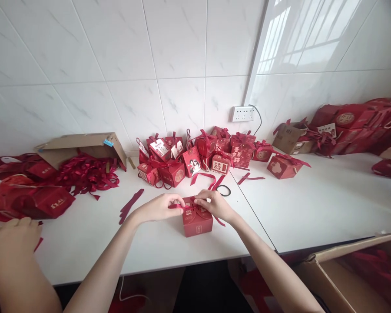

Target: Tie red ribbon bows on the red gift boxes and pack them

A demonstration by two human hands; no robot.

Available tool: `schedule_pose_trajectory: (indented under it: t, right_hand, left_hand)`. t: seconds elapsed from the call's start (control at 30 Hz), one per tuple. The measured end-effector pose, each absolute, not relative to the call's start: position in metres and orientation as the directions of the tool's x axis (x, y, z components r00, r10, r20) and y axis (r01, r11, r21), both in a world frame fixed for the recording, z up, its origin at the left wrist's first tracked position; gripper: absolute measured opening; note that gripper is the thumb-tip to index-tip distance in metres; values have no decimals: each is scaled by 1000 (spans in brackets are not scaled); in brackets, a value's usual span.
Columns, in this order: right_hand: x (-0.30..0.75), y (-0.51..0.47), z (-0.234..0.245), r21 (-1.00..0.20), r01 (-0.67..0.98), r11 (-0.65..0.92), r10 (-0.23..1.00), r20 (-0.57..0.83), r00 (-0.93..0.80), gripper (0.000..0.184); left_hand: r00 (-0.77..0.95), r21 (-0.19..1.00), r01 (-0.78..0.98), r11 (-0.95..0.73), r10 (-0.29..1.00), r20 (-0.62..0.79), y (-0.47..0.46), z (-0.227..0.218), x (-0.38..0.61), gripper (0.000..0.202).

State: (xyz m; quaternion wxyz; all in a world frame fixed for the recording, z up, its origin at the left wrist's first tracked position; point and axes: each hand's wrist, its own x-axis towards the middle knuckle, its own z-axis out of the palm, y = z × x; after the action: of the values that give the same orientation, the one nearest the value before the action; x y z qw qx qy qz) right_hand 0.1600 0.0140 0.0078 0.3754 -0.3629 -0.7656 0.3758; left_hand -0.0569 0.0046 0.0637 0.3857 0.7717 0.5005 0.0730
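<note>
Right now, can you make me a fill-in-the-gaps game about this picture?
The left hand and the right hand pinch a ribbon atop a small ____ box.
The box stands on a ____ table.
The cardboard carton at far left spills red ____.
Near the box lies a ____ ring.
Missing words: red, white, ribbons, black.

Gift-box packing workroom: red boxes [195, 158], ribbons [84, 174], cartons [81, 145].
</note>
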Motion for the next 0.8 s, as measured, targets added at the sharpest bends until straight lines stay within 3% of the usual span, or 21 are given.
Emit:
schedule_pose_trajectory:
  t: [0.17, 0.3, 0.43, 0.8]
  right_hand:
    - [157, 10, 5, -793, 357, 494, 828, 305, -470, 21]
    - [151, 10, -4, -904, 224, 365, 896, 275, -349, 9]
    - [147, 10, -8, -951, 136, 279, 927, 230, -297, 26]
    - [150, 8, -9, -950, 97, 296, 910, 250, -331, 30]
  left_hand:
    - [463, 488, 813, -317, 860, -213, 3, 71, -52, 22]
    - [535, 455, 766, -454, 842, -62, 4, 78, -44, 23]
    - [601, 481, 703, -523, 799, -11, 11, 79, -33, 27]
    - [550, 688, 604, -401, 835, 3, 38, 65, -14, 18]
